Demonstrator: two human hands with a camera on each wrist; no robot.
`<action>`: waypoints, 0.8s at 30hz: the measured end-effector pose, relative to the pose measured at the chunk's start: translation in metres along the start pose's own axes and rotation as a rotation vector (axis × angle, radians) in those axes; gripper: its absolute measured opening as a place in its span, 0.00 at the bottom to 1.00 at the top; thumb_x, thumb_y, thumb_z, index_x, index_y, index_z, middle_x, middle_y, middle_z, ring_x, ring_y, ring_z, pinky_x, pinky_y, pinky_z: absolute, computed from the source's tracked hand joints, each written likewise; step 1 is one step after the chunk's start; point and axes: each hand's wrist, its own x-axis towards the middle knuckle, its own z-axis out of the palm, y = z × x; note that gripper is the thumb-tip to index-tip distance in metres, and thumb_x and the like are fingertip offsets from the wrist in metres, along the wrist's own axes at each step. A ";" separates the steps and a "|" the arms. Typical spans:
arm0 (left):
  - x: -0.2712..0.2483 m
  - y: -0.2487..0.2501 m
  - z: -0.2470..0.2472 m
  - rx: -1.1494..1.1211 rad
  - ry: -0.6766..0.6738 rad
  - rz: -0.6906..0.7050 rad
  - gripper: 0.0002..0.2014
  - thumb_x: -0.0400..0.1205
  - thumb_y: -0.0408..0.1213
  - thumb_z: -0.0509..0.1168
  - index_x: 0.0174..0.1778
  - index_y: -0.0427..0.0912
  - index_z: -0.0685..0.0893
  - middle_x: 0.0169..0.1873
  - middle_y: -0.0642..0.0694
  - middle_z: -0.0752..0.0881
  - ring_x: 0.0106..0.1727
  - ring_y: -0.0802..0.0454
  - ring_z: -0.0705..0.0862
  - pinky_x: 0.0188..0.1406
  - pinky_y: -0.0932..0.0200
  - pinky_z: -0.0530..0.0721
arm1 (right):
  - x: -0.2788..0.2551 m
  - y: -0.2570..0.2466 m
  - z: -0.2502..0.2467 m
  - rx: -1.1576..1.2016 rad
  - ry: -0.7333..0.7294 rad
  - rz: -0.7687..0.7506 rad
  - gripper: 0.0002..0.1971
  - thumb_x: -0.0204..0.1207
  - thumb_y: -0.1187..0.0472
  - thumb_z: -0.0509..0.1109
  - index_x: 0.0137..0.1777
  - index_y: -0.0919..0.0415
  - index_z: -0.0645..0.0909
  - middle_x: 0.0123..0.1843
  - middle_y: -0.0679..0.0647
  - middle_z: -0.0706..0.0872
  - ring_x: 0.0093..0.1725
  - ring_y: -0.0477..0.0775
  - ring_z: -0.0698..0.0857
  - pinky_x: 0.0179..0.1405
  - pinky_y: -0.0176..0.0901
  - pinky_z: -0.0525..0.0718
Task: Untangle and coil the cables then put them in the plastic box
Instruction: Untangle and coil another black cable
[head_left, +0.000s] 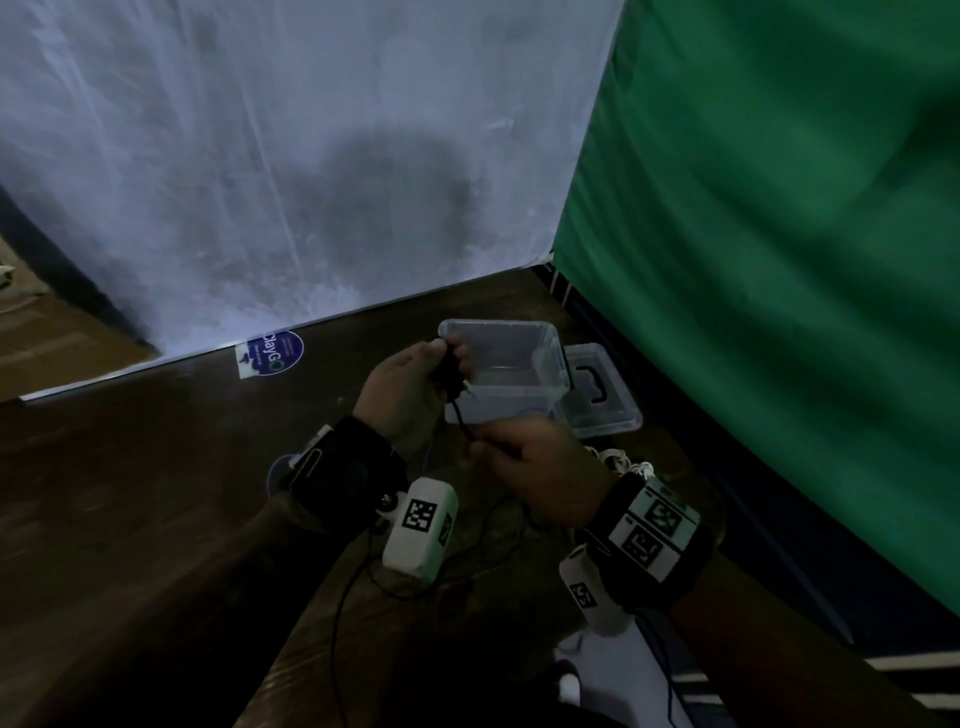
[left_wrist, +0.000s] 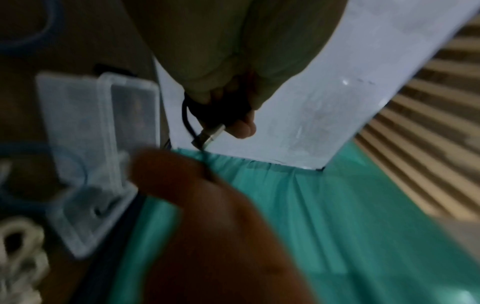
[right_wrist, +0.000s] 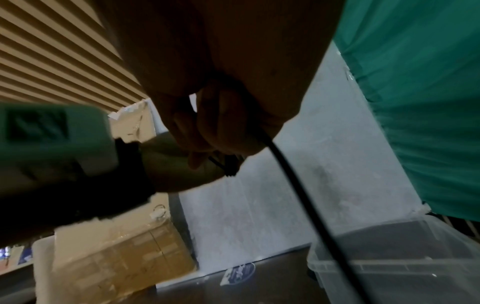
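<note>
My left hand (head_left: 415, 382) grips a small coil of black cable (head_left: 451, 375) in front of the clear plastic box (head_left: 550, 358); a metal plug (left_wrist: 209, 136) sticks out below its fingers. My right hand (head_left: 524, 457) pinches the same black cable (right_wrist: 291, 174) a little lower, and the loose length trails down to the table (head_left: 156, 493). The box stands open with nothing visible inside. A white braided cable (head_left: 623, 462) lies by my right wrist. A blue cable (head_left: 272, 470) peeks out under my left wrist.
The box's clear lid (head_left: 602, 395) lies flat to its right. A green cloth (head_left: 779, 260) hangs on the right and a white sheet (head_left: 285, 182) stands behind. A round blue sticker (head_left: 272, 353) sits at the table's back edge.
</note>
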 end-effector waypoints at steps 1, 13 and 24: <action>0.000 0.000 -0.001 0.101 0.021 0.030 0.11 0.88 0.32 0.54 0.57 0.31 0.79 0.45 0.38 0.82 0.46 0.46 0.82 0.50 0.54 0.84 | -0.002 -0.005 -0.005 0.009 -0.021 0.003 0.13 0.83 0.54 0.65 0.55 0.61 0.87 0.49 0.55 0.90 0.49 0.49 0.86 0.53 0.44 0.83; -0.039 0.004 0.030 0.495 -0.358 -0.171 0.14 0.86 0.30 0.53 0.53 0.31 0.84 0.38 0.46 0.88 0.42 0.52 0.85 0.45 0.61 0.85 | 0.018 0.008 -0.050 0.242 0.314 0.068 0.06 0.81 0.57 0.70 0.42 0.53 0.85 0.37 0.50 0.89 0.41 0.50 0.88 0.49 0.57 0.87; -0.005 0.006 0.002 -0.259 -0.170 -0.108 0.11 0.87 0.35 0.52 0.58 0.35 0.77 0.45 0.44 0.82 0.46 0.52 0.80 0.52 0.58 0.84 | 0.000 0.018 0.010 0.129 0.051 0.085 0.13 0.82 0.59 0.65 0.60 0.61 0.87 0.56 0.53 0.90 0.57 0.48 0.86 0.64 0.50 0.83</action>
